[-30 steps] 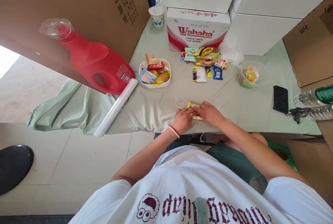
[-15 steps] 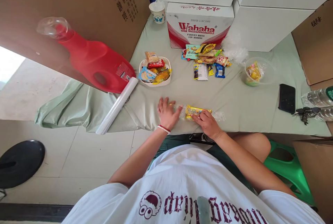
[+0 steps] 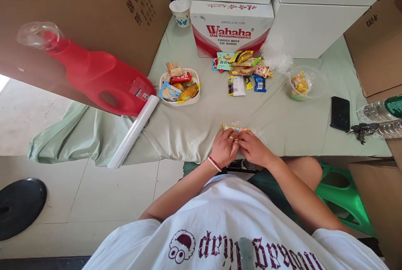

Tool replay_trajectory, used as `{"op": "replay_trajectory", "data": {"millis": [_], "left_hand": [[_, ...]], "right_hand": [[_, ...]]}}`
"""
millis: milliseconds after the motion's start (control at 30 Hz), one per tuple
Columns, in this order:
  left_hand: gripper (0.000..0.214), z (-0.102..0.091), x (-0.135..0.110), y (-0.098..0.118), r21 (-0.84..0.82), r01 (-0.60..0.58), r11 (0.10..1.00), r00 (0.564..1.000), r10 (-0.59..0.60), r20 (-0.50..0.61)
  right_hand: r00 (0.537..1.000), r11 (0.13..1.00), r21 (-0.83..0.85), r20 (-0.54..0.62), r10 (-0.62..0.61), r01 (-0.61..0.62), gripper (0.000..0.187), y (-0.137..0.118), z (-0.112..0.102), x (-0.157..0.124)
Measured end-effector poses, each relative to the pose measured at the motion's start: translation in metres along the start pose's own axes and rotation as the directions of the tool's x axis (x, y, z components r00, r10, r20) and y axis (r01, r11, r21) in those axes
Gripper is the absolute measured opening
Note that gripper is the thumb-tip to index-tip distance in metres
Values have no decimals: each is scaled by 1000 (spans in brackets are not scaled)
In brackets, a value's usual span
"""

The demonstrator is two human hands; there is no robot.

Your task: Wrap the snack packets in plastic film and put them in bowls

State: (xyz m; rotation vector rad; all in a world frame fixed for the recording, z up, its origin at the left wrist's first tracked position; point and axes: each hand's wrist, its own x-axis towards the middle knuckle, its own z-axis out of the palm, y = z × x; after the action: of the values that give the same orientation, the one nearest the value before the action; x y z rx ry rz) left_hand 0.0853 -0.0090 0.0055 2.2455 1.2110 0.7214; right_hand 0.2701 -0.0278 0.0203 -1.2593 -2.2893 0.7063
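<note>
My left hand [image 3: 224,148], with a bracelet at the wrist and a ring, has its fingers closed over a yellow snack packet [image 3: 238,129] near the table's front edge. From the other side my right hand [image 3: 254,148] grips the same packet, and the fingertips of both hands meet. Clear plastic film [image 3: 260,135] sticks out around the packet's right end. Much of the packet is hidden under my fingers. Left of my hands a roll of clear film [image 3: 135,132] lies slanted on the cloth.
Behind stand a white tub of snacks [image 3: 197,94], a snack pile [image 3: 246,67], a water carton [image 3: 232,31] and a clear bowl [image 3: 290,92]. A red jug [image 3: 103,77] is at left. A phone [image 3: 340,114], keys [image 3: 361,132] and bottles [image 3: 381,109] sit at right.
My left hand has moved right from the packet's left side and closed onto it beside my right hand. The packet now shows less. The camera view has shifted slightly.
</note>
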Motion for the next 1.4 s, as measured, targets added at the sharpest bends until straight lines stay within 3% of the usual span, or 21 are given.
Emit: {"op": "replay_trajectory", "data": {"millis": [67,167,200,267,333,400,467,533,700,833,967,1167,1267,1333,1400], "left_hand": [[38,1,-4,-2,57,-35,998,999,32,38],[41,2,-6,-4,134,-45,990,996,34,86],[41,2,-6,-5,154,-47,987,995,32,97],[41,1,-5,-5,183,-57,982,993,37,110],[40,0,-4,-5,208,-71,975,992,47,118],[39,-1,-4,-4,233,-83,969,990,54,128],[39,-2,-5,-2,254,-81,964,991,50,126],[39,-2,-5,-1,267,-70,961,993,41,112],[29,-11,-5,-12,191,-105,976,990,85,112],[36,-34,-24,-38,-33,-220,975,969,223,106],[36,-57,-52,-67,-58,-162,985,987,162,-20],[23,-66,-51,-92,153,41,987,978,-8,-208],[21,-60,-47,-93,289,54,956,982,2,-191],[22,-56,-47,-92,358,37,933,982,33,-186],[22,-52,-49,-91,401,19,916,978,66,-197]], "right_hand": [[965,977,27,-152,212,-211,35,3,-11,-13],[756,813,-74,-424,498,-577,43,14,-21,-30],[722,767,-107,-439,535,-633,46,19,-23,-33],[717,733,-106,-341,608,-672,39,27,-29,-37],[706,721,-12,-216,674,-693,28,29,-39,-34],[684,703,78,-176,708,-707,24,23,-50,-22],[688,712,95,-194,699,-696,21,11,-55,0],[733,749,22,-195,652,-662,17,-4,-50,28],[865,823,-272,-91,494,-499,24,-33,-1,83],[961,902,-334,-69,266,-274,30,-39,26,70],[996,932,-353,-12,83,-82,48,-33,24,41],[992,916,-383,6,129,-117,36,-13,21,45],[972,929,-292,-128,195,-225,36,0,-3,46],[905,922,-174,-322,277,-345,38,19,-43,39],[753,870,-58,-533,387,-489,40,50,-102,31]]}}
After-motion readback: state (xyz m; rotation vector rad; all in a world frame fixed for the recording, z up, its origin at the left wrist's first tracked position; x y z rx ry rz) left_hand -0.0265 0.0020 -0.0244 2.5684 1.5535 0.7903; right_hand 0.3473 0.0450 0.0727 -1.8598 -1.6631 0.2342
